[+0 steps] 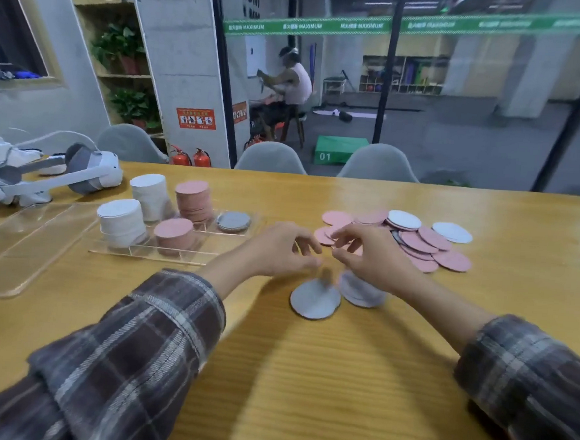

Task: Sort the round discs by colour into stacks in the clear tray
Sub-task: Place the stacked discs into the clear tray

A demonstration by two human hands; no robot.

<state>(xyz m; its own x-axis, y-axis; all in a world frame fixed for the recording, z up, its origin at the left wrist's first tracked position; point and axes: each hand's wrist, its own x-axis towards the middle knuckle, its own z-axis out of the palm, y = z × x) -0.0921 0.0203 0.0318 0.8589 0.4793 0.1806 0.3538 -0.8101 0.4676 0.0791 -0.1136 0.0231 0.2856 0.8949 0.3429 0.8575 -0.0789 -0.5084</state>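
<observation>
At far left the clear tray [148,256] is holding upright sorted stacks [122,222]. Our left hand [279,250] and right hand [375,260] are hovering, both half-curled, above grey discs [315,299] lying flat on the counter [305,375]; we cannot tell any grip. We should be squaring edges before lifting. Being round and face-up, they have no long axis.

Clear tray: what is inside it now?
Inside the clear tray stand two white stacks, two pink stacks and one low grey stack. Each top disc covers the faces of the discs under it.
</observation>
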